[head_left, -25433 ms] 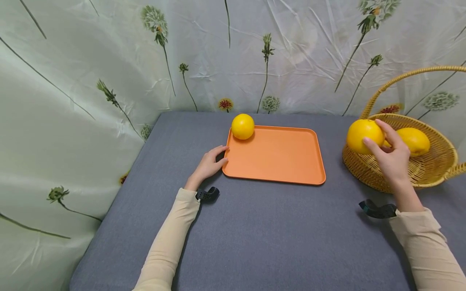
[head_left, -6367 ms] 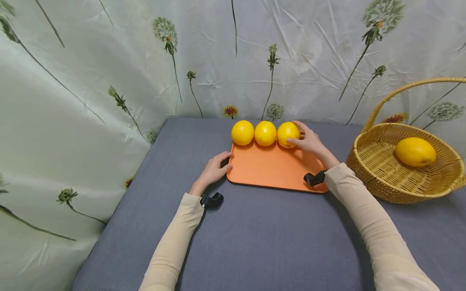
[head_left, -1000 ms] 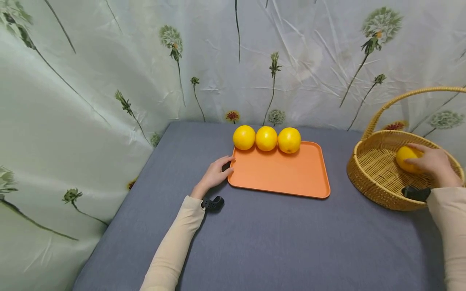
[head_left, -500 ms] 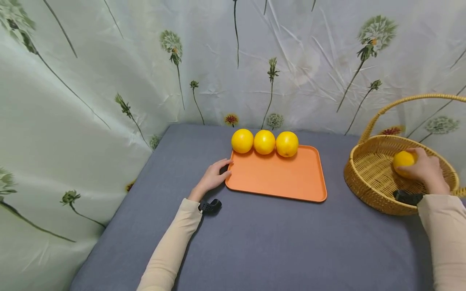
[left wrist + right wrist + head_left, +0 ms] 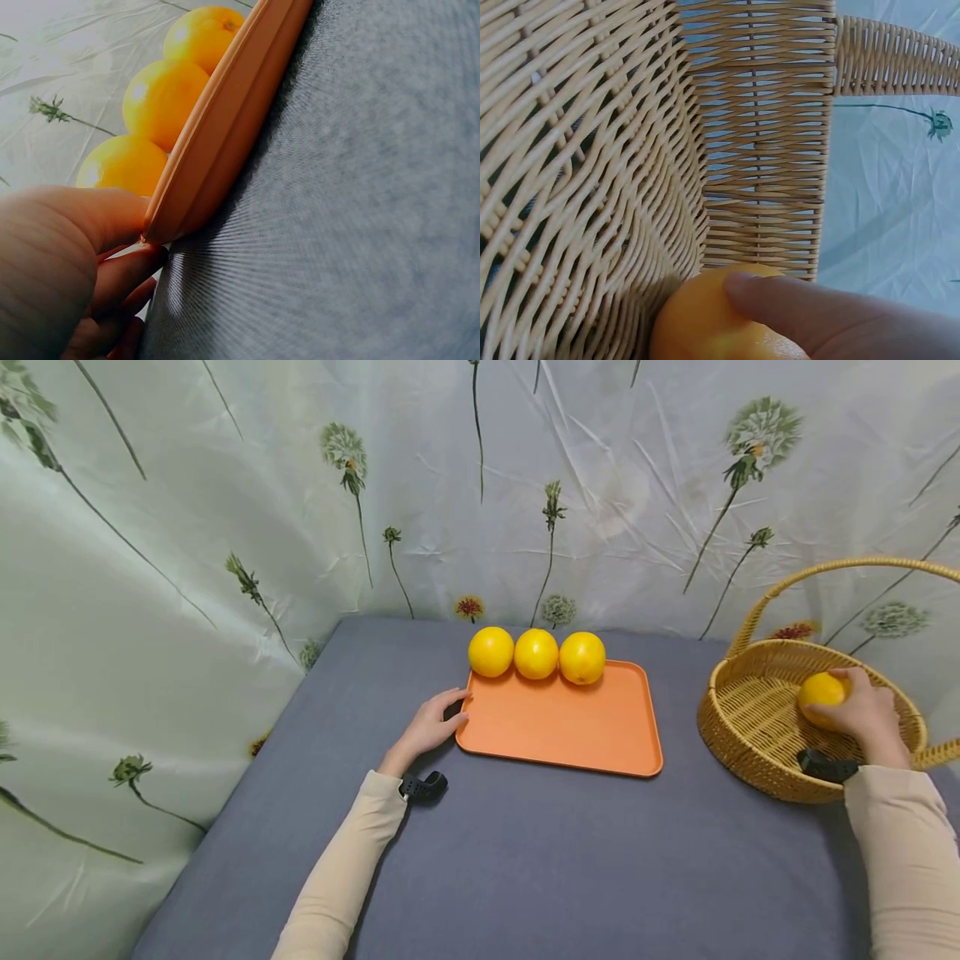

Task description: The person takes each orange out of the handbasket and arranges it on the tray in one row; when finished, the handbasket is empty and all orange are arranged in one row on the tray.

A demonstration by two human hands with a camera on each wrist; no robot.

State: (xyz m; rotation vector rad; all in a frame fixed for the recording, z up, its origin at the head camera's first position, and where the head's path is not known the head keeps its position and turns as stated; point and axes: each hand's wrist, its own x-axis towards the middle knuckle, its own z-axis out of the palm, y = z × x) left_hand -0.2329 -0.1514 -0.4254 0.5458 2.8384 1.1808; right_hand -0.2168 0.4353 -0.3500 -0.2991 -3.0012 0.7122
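Three oranges stand in a row along the back edge of an orange tray: a left one, a middle one and a right one. My left hand touches the tray's left edge with its thumb and fingertips; the left wrist view shows the thumb against the rim. Inside the wicker basket on the right, my right hand grips another orange. In the right wrist view, my thumb lies on that orange, whose lower part is out of frame.
The basket's arched handle rises above its far side. A grey cloth covers the table. Behind it hangs a pale curtain printed with dandelions.
Since the oldest frame, two more oranges have come onto the tray. My right hand has gone from the tray to the basket and taken hold of the orange there. My left hand stays at the tray.
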